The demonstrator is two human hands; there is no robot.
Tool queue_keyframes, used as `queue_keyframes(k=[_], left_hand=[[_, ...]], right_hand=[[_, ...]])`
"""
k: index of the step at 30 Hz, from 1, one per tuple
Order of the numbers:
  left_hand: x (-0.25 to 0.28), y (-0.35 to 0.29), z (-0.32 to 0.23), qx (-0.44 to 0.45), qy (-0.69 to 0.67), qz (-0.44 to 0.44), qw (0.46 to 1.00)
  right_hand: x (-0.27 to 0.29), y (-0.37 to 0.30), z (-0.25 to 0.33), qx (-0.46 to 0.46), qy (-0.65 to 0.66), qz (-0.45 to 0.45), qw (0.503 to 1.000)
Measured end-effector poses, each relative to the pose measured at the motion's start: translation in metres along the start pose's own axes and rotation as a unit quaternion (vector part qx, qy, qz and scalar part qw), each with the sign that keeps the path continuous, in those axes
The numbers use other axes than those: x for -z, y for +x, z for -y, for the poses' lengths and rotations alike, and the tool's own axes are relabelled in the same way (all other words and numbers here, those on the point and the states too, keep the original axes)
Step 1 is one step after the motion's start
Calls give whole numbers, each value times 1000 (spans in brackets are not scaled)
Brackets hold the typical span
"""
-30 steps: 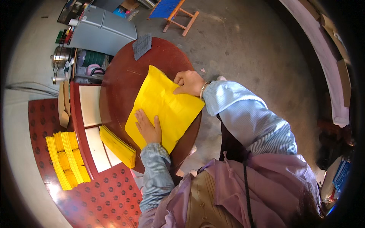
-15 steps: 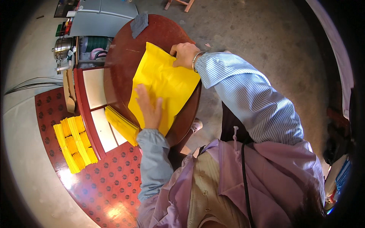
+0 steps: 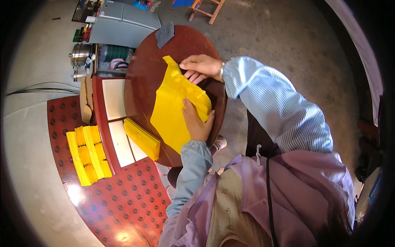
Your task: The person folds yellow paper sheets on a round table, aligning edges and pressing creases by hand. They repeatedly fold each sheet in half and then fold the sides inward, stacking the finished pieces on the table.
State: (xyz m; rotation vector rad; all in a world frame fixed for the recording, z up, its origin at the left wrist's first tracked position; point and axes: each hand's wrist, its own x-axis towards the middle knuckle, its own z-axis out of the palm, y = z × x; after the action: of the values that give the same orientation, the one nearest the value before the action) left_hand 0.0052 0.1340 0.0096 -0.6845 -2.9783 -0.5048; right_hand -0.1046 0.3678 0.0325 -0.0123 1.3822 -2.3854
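A large yellow sheet, which looks like paper (image 3: 168, 111), lies on the round brown table (image 3: 187, 39). Its right edge is raised and curls over toward the left. My left hand (image 3: 196, 122) rests on the sheet near the curled edge, thumb and fingers spread apart. Just beyond the sheet's upper right edge is my right hand (image 3: 203, 67), its fingers extended and apart, near or touching the curl. A folded yellow stack (image 3: 142, 139) sits at the table's lower left edge.
Several yellow bundles (image 3: 88, 155) lie on a red patterned surface (image 3: 123, 189) at left. A grey cloth (image 3: 165, 35) is at the table's far edge. Beyond stand a grey cabinet (image 3: 123, 24), a metal pot (image 3: 81, 53) and a wooden stool (image 3: 212, 12).
The sheet's right edge has come up and curled leftward. My left hand has moved right to the curl, and my right hand's fingers have straightened. The whole view has shifted slightly.
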Motion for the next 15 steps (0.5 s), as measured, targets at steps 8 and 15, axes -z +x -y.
queue_keyframes(k=[8, 15], left_hand=[[1, -2, 8, -4, -92, 13, 996], [2, 1, -3, -48, 34, 9, 998]], right_hand=[[-59, -75, -60, 152, 3, -29, 988], [14, -42, -23, -6, -43, -94, 995]])
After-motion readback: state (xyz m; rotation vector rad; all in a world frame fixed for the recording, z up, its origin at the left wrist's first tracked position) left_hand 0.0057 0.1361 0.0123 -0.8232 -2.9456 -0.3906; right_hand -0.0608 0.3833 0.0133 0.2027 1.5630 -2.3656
